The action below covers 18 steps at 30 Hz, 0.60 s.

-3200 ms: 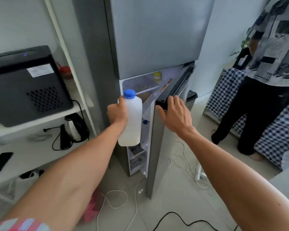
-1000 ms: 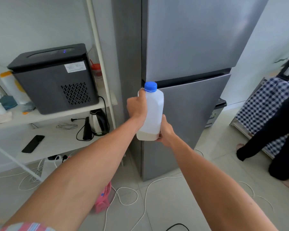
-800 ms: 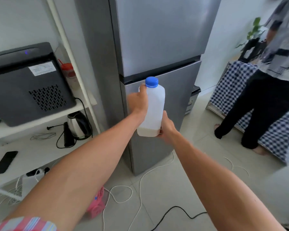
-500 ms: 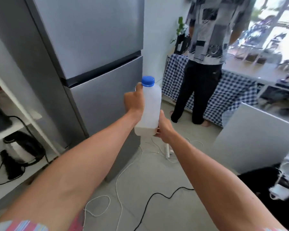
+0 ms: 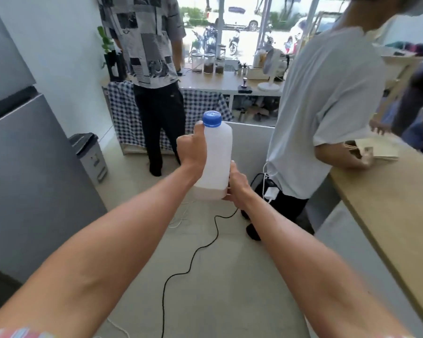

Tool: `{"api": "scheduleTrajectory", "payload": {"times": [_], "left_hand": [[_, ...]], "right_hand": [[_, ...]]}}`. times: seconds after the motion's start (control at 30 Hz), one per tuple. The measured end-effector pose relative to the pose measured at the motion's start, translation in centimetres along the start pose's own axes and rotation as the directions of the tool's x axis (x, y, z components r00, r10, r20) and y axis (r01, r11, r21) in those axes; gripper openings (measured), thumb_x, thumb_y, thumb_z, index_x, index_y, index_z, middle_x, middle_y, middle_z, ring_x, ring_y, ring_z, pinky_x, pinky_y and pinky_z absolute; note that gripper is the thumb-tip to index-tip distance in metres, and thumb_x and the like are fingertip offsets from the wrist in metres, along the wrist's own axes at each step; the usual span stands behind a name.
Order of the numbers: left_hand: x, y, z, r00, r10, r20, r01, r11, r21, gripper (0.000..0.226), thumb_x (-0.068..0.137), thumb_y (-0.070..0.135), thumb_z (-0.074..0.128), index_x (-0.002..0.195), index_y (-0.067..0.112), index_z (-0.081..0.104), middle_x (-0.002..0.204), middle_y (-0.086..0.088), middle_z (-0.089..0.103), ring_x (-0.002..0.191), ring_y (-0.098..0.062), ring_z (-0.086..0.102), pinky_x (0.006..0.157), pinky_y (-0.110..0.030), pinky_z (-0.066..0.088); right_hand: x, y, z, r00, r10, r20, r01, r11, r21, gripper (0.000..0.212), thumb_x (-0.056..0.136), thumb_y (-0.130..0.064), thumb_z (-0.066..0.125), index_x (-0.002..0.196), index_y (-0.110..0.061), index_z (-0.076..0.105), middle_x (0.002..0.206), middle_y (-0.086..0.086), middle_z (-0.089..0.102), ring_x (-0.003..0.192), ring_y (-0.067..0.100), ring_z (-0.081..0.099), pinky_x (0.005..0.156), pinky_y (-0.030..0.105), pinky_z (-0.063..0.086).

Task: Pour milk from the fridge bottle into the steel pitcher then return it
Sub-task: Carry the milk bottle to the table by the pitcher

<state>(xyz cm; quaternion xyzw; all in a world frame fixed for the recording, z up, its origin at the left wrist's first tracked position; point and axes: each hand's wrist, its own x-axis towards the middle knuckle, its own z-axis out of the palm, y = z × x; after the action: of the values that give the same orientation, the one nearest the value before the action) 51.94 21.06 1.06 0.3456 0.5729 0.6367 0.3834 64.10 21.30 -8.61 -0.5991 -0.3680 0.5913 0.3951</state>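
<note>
Two hands on upright milk bottle (image 5: 216, 157): left hand (image 5: 192, 152) gripping side, right hand (image 5: 237, 184) under base.

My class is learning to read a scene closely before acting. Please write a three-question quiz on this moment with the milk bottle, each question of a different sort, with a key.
1. True or false: the blue screw cap is off the translucent white plastic milk bottle.
2. Which hand supports the bottle's base? A. left hand B. right hand C. neither
3. Fill in: the milk level shows only near the bottle's ____.

Key:
1. False; the cap is on.
2. B; the left hand grips the side near the neck.
3. Bottom; the bottle looks nearly empty. No steel pitcher is in view.
</note>
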Motion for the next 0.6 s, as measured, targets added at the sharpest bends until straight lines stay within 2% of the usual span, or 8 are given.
{"api": "scheduleTrajectory", "payload": {"times": [0.07, 0.13, 0.2, 0.3, 0.37, 0.43, 0.53, 0.6], "left_hand": [[-2.9, -0.3, 3.7, 0.996, -0.017, 0.084, 0.017, 1.0, -0.003, 0.052, 0.074, 0.06, 0.058, 0.054, 0.016, 0.037, 0.06, -0.009, 0.041, 0.061, -0.021, 0.039, 0.058, -0.038, 0.033], [-6.0, -1.0, 7.4, 0.982, -0.034, 0.186, 0.034, 0.999, 0.004, 0.051, 0.076, 0.058, 0.059, 0.052, 0.018, 0.038, 0.058, -0.006, 0.043, 0.06, -0.021, 0.041, 0.058, -0.038, 0.035], [-8.9, -1.6, 10.6, 0.963, -0.059, 0.263, 0.055, 0.998, 0.025, 0.049, 0.077, 0.06, 0.058, 0.056, 0.018, 0.044, 0.06, -0.006, 0.048, 0.06, -0.021, 0.045, 0.059, -0.038, 0.038], [-13.8, -2.6, 15.6, 0.921, -0.097, 0.378, 0.09, 0.995, 0.034, 0.051, 0.081, 0.059, 0.06, 0.064, 0.013, 0.049, 0.063, -0.008, 0.048, 0.06, -0.019, 0.045, 0.057, -0.035, 0.038], [-17.1, -3.3, 18.7, 0.878, -0.118, 0.464, 0.112, 0.993, 0.039, 0.05, 0.091, 0.052, 0.062, 0.064, 0.013, 0.048, 0.063, -0.008, 0.046, 0.056, -0.019, 0.042, 0.054, -0.032, 0.036], [-20.2, -3.9, 21.5, 0.826, -0.139, 0.546, 0.13, 0.99, 0.056, 0.049, 0.093, 0.049, 0.064, 0.063, 0.015, 0.046, 0.065, -0.009, 0.045, 0.057, -0.019, 0.039, 0.055, -0.033, 0.034], [-24.6, -4.6, 25.4, 0.754, -0.154, 0.638, 0.122, 0.988, 0.094, 0.046, 0.094, 0.049, 0.062, 0.067, 0.012, 0.053, 0.069, -0.009, 0.05, 0.063, -0.019, 0.044, 0.058, -0.035, 0.036], [-27.7, -5.2, 27.6, 0.692, -0.168, 0.702, 0.119, 0.986, 0.119, 0.043, 0.097, 0.049, 0.06, 0.076, 0.012, 0.058, 0.073, -0.009, 0.052, 0.066, -0.019, 0.047, 0.059, -0.034, 0.037]], "right_hand": [[-1.4, 0.9, -4.7, 0.996, 0.009, -0.088, -0.005, 0.999, 0.05, 0.069, 0.098, -0.07, 0.036, 0.126, -0.013, 0.065, 0.112, 0.01, 0.075, 0.096, 0.031, 0.072, 0.069, 0.039, 0.06], [-3.2, 1.9, -9.5, 0.984, 0.018, -0.177, 0.002, 0.994, 0.112, 0.066, 0.095, -0.071, 0.04, 0.123, -0.018, 0.067, 0.112, 0.007, 0.076, 0.097, 0.03, 0.073, 0.076, 0.043, 0.063], [-5.0, 2.8, -13.5, 0.975, 0.008, -0.222, 0.029, 0.986, 0.163, 0.054, 0.096, -0.069, 0.043, 0.118, -0.026, 0.067, 0.11, 0.004, 0.077, 0.1, 0.028, 0.072, 0.086, 0.049, 0.061], [-8.2, 4.2, -19.7, 0.937, 0.027, -0.348, 0.043, 0.98, 0.193, 0.044, 0.099, -0.062, 0.042, 0.113, -0.028, 0.066, 0.108, 0.005, 0.075, 0.1, 0.027, 0.07, 0.091, 0.049, 0.059], [-10.5, 5.1, -23.5, 0.902, 0.056, -0.429, 0.038, 0.977, 0.209, 0.046, 0.102, -0.063, 0.037, 0.109, -0.027, 0.065, 0.109, 0.007, 0.074, 0.101, 0.029, 0.07, 0.093, 0.05, 0.059], [-12.5, 6.2, -27.1, 0.864, 0.081, -0.497, 0.042, 0.972, 0.231, 0.047, 0.101, -0.065, 0.037, 0.109, -0.028, 0.065, 0.11, 0.007, 0.073, 0.101, 0.03, 0.07, 0.091, 0.05, 0.06], [-15.4, 8.2, -31.9, 0.805, 0.106, -0.584, 0.066, 0.962, 0.265, 0.051, 0.099, -0.065, 0.039, 0.118, -0.025, 0.065, 0.115, 0.006, 0.072, 0.103, 0.031, 0.069, 0.082, 0.046, 0.062], [-17.3, 9.6, -34.8, 0.767, 0.115, -0.632, 0.092, 0.954, 0.285, 0.054, 0.099, -0.064, 0.038, 0.123, -0.024, 0.064, 0.118, 0.006, 0.071, 0.105, 0.032, 0.068, 0.084, 0.047, 0.062]]}}
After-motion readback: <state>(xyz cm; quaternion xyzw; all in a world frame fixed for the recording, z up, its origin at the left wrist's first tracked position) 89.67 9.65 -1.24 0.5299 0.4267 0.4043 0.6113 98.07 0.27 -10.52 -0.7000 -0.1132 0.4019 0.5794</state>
